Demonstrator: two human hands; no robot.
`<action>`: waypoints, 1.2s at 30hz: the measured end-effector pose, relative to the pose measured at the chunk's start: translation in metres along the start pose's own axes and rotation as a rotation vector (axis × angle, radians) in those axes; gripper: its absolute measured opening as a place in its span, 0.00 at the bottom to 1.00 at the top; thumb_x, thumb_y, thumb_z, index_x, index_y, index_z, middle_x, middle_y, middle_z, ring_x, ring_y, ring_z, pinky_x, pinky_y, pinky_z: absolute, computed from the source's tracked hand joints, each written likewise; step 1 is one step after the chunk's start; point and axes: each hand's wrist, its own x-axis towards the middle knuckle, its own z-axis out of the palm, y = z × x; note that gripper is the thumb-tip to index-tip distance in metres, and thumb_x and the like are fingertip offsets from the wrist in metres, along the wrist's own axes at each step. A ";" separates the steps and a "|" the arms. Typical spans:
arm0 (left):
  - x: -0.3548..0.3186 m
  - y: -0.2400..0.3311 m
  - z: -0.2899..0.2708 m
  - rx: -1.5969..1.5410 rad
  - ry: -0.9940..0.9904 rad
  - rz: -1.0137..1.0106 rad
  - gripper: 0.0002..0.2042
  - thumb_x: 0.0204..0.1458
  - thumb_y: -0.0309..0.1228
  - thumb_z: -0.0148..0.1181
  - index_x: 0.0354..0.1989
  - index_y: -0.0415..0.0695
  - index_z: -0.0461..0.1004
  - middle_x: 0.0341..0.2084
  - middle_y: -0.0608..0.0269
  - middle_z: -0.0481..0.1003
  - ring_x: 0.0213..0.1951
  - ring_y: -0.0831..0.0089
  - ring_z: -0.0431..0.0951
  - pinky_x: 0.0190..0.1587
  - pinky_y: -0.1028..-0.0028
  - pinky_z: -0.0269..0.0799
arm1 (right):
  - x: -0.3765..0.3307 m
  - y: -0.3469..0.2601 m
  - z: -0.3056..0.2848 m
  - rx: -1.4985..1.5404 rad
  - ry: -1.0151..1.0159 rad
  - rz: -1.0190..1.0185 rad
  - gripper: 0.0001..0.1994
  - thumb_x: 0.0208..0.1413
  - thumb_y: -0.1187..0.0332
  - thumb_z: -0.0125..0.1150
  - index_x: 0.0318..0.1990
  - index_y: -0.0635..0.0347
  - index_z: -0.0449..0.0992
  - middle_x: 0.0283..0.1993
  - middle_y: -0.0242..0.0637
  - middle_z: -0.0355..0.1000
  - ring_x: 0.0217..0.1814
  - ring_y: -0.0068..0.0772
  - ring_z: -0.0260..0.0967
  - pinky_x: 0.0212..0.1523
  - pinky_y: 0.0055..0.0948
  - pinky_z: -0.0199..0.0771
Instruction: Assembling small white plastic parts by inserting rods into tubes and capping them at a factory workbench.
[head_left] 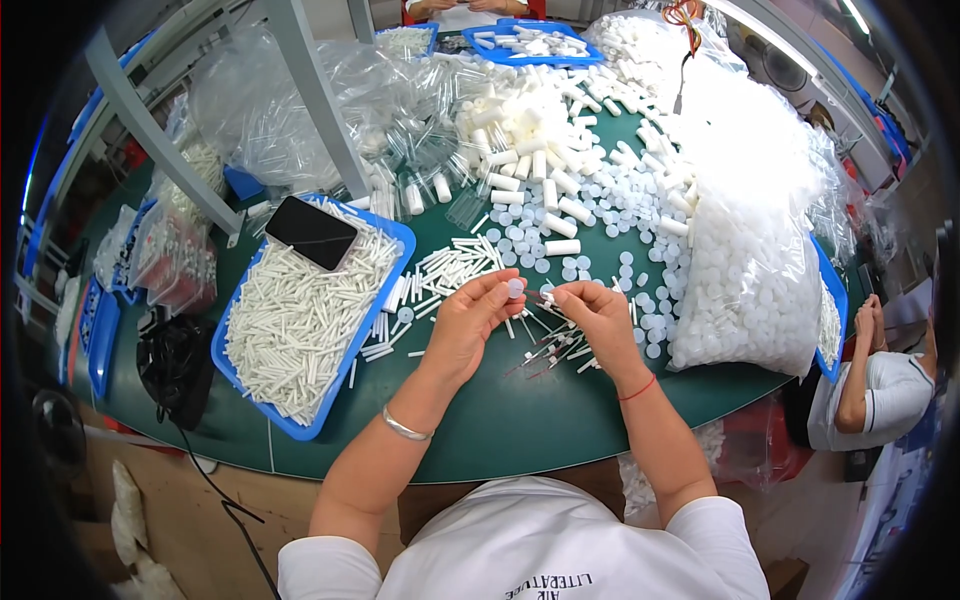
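Note:
My left hand (466,328) pinches a small translucent white round disc (516,288) between thumb and fingertips. Just to its right, my right hand (604,322) is closed in a pinch on a small white piece with a thin reddish stem, which points toward the disc; its exact kind is too small to tell. Under and between the hands lie several thin dark-red stems with white ends (548,350). Short white sticks (462,265) are scattered beyond my left hand. Many loose translucent discs (640,215) spread over the green table (480,425) beyond my right hand.
A blue tray (305,428) of white sticks stands at the left, a black phone (310,233) on top. White foam-like cylinders (540,130) and clear tubes (425,150) pile up farther back. A bulging bag of discs (745,290) is at right. Another person (880,395) sits there.

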 end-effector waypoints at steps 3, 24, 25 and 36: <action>0.000 -0.001 -0.001 0.118 0.022 0.035 0.15 0.57 0.27 0.58 0.50 0.33 0.71 0.43 0.54 0.76 0.42 0.73 0.77 0.49 0.75 0.74 | 0.000 -0.003 0.000 -0.139 -0.001 -0.053 0.09 0.55 0.69 0.62 0.37 0.67 0.78 0.30 0.28 0.74 0.32 0.13 0.66 0.33 0.14 0.65; -0.005 -0.009 0.006 0.184 0.073 -0.094 0.11 0.53 0.25 0.61 0.43 0.32 0.75 0.33 0.58 0.78 0.34 0.76 0.79 0.40 0.79 0.76 | -0.001 0.003 0.013 -0.620 0.038 -0.706 0.03 0.47 0.76 0.64 0.31 0.60 0.77 0.30 0.35 0.72 0.34 0.36 0.68 0.37 0.30 0.67; -0.005 -0.011 0.007 0.186 0.073 -0.091 0.11 0.53 0.25 0.61 0.43 0.32 0.75 0.33 0.58 0.78 0.34 0.76 0.79 0.40 0.79 0.76 | -0.002 0.002 0.014 -0.618 0.038 -0.709 0.03 0.47 0.76 0.64 0.31 0.60 0.77 0.30 0.35 0.72 0.34 0.36 0.68 0.37 0.30 0.67; 0.035 -0.004 0.024 0.644 -0.033 0.209 0.11 0.54 0.31 0.62 0.40 0.37 0.77 0.34 0.63 0.77 0.34 0.80 0.77 0.37 0.81 0.72 | 0.007 -0.008 -0.010 0.078 0.029 -0.013 0.08 0.54 0.70 0.63 0.37 0.66 0.78 0.34 0.32 0.76 0.35 0.15 0.69 0.35 0.15 0.67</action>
